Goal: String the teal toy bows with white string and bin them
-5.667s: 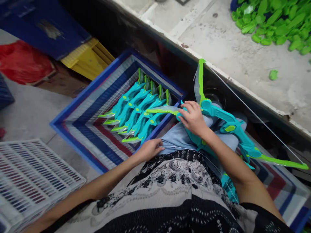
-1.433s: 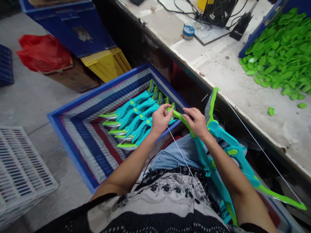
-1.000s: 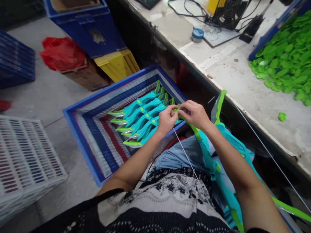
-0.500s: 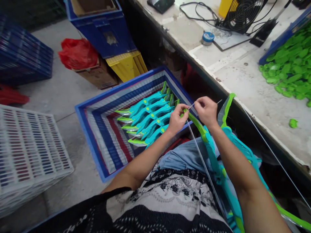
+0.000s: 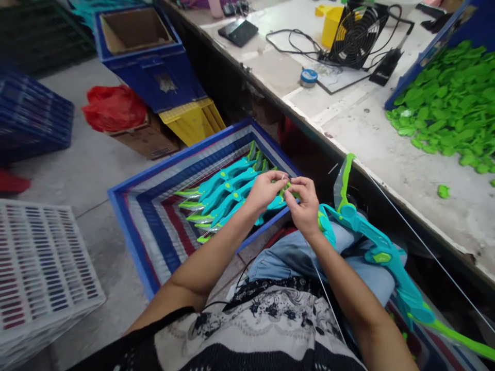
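My left hand (image 5: 266, 190) and my right hand (image 5: 304, 203) meet over the near corner of a lined blue crate, fingers closed around the green tip of a toy bow. A short bit of white string shows at my left fingertips. My right fingers pinch the bow tip, mostly hidden by the hands. This bow's turquoise body (image 5: 327, 226) rests by my right wrist and its bowstring (image 5: 327, 293) runs down past my forearm. A second turquoise and green toy bow (image 5: 390, 257) lies across my lap to the right, strung with white string (image 5: 419, 239).
Several toy bows (image 5: 220, 193) lie in the lined blue crate (image 5: 131, 206). On the workbench (image 5: 340, 116) are a fan (image 5: 353, 38), a blue tin (image 5: 308, 77) and a heap of green pieces (image 5: 452, 103). A white crate (image 5: 46, 257) stands left; a blue bin (image 5: 154, 77) stands behind.
My right hand has come in from the right, and both hands now touch at the bow tip. The string stretched between them is now mostly covered. The view has shifted slightly.
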### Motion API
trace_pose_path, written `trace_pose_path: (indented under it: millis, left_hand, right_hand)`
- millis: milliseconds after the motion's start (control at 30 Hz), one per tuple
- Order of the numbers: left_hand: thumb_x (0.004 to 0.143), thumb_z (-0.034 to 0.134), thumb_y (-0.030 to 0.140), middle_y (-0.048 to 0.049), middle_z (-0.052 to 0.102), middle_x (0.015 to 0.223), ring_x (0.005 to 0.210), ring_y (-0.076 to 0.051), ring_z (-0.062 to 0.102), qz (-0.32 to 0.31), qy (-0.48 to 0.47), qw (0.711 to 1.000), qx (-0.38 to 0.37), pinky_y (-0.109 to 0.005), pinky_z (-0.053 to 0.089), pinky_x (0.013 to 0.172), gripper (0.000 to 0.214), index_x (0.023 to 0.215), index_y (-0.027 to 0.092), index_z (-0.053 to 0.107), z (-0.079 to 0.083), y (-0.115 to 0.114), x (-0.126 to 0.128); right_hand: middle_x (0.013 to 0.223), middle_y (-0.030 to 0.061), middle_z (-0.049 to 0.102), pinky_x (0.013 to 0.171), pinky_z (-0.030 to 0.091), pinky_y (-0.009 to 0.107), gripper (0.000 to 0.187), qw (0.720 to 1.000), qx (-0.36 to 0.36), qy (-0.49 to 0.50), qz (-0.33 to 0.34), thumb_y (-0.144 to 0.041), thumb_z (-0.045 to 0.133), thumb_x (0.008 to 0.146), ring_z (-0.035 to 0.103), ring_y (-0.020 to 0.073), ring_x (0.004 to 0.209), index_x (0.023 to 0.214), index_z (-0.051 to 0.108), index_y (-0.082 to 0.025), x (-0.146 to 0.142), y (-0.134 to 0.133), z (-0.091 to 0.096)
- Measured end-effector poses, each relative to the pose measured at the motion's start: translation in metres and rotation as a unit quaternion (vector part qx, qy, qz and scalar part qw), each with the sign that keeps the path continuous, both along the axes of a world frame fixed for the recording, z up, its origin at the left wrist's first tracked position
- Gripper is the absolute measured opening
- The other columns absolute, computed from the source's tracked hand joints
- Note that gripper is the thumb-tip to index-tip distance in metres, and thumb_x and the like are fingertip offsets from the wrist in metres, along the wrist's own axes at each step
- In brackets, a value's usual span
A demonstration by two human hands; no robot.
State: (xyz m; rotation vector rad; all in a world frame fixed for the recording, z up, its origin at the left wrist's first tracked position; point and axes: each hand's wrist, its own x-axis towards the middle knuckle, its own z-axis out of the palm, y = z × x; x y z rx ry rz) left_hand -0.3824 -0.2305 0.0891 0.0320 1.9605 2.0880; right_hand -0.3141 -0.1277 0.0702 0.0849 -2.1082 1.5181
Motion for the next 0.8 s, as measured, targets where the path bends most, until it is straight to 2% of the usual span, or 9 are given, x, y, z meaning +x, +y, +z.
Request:
trace_pose_path:
  millis: [67,100,200,267,367,467,567,667,800]
  left_hand:
    - [0.066,0.068,0.021,-0.0028,0.068,0.075,0.073,-0.014,0.061,0.038,0.081,0.994,-0.06,-0.025,0.048,0.07,0.006,0.067,0.016,0.064,0.006,-0.004,0.003]
    - [0.068,0.067,0.021,-0.0023,0.068,0.074,0.068,-0.013,0.06,0.05,0.096,0.992,-0.059,-0.024,0.048,0.066,0.006,0.07,0.017,0.064,0.008,-0.005,0.005]
    - [0.069,0.068,0.027,-0.0008,0.066,0.065,0.05,-0.01,0.054,0.057,0.031,0.998,0.021,-0.02,0.04,0.045,0.015,0.077,0.016,0.062,0.011,-0.006,0.012]
    - [0.064,0.073,0.032,-0.0012,0.065,0.063,0.047,-0.01,0.055,0.028,-0.045,0.997,0.062,-0.018,0.035,0.038,0.024,0.077,0.015,0.063,0.013,-0.007,0.015]
    - [0.057,0.08,0.037,-0.0032,0.067,0.066,0.054,-0.013,0.062,-0.033,-0.118,0.989,0.083,-0.02,0.045,0.042,0.032,0.074,0.013,0.066,0.015,-0.009,0.015]
    - [0.055,0.083,0.037,-0.0032,0.066,0.064,0.058,-0.015,0.064,-0.055,-0.135,0.985,0.09,-0.023,0.052,0.05,0.034,0.071,0.013,0.066,0.016,-0.011,0.014]
    - [0.057,0.08,0.035,-0.0018,0.064,0.062,0.055,-0.013,0.062,-0.031,-0.134,0.986,0.095,-0.024,0.052,0.052,0.031,0.072,0.013,0.065,0.015,-0.007,0.015]
    - [0.057,0.074,0.029,0.0013,0.061,0.059,0.053,-0.011,0.059,0.02,-0.141,0.983,0.114,-0.024,0.051,0.053,0.023,0.067,0.015,0.059,0.014,0.001,0.016]
    - [0.053,0.065,0.025,0.0026,0.058,0.055,0.054,-0.012,0.058,0.052,-0.155,0.977,0.133,-0.025,0.05,0.054,0.016,0.058,0.016,0.052,0.016,0.008,0.016]
  right_hand:
    - [0.092,0.0036,0.056,0.078,0.051,0.03,0.008,0.999,-0.043,-0.017,-0.016,-0.021,0.06,0.084,0.058,0.0152,0.088,0.076,0.062,-0.02,-0.006,0.0,-0.006]
    - [0.087,0.0026,0.056,0.074,0.051,0.028,0.009,0.998,-0.06,-0.022,-0.02,-0.021,0.06,0.084,0.057,0.0141,0.084,0.075,0.062,-0.02,-0.01,0.001,-0.007]
    - [0.08,0.0008,0.057,0.067,0.049,0.024,0.012,0.995,-0.084,-0.03,-0.031,-0.024,0.06,0.085,0.057,0.0121,0.076,0.074,0.063,-0.019,-0.018,0.004,-0.003]
    - [0.079,0.0006,0.058,0.065,0.05,0.024,0.013,0.996,-0.082,-0.034,-0.031,-0.027,0.06,0.087,0.058,0.0116,0.074,0.077,0.064,-0.02,-0.02,0.005,0.001]
    - [0.082,0.0011,0.058,0.066,0.051,0.024,0.013,0.999,-0.044,-0.019,-0.02,-0.027,0.058,0.089,0.058,0.0114,0.073,0.083,0.068,-0.021,-0.019,0.007,0.003]
    - [0.083,0.0023,0.058,0.07,0.051,0.025,0.017,1.0,0.011,0.009,-0.009,-0.026,0.054,0.091,0.058,0.0121,0.076,0.089,0.071,-0.022,-0.019,0.009,0.001]
    - [0.087,0.0031,0.059,0.073,0.051,0.025,0.023,0.999,0.05,0.003,0.001,-0.025,0.049,0.093,0.059,0.0122,0.078,0.103,0.071,-0.023,-0.018,0.011,0.002]
    - [0.093,0.0044,0.059,0.076,0.052,0.026,0.028,0.997,0.082,0.0,0.003,-0.024,0.046,0.094,0.06,0.0128,0.081,0.113,0.067,-0.024,-0.016,0.012,0.005]
    - [0.09,0.0063,0.061,0.077,0.051,0.029,0.023,0.986,0.163,0.02,0.0,-0.028,0.048,0.095,0.06,0.0157,0.085,0.096,0.07,-0.023,-0.015,0.018,0.011]
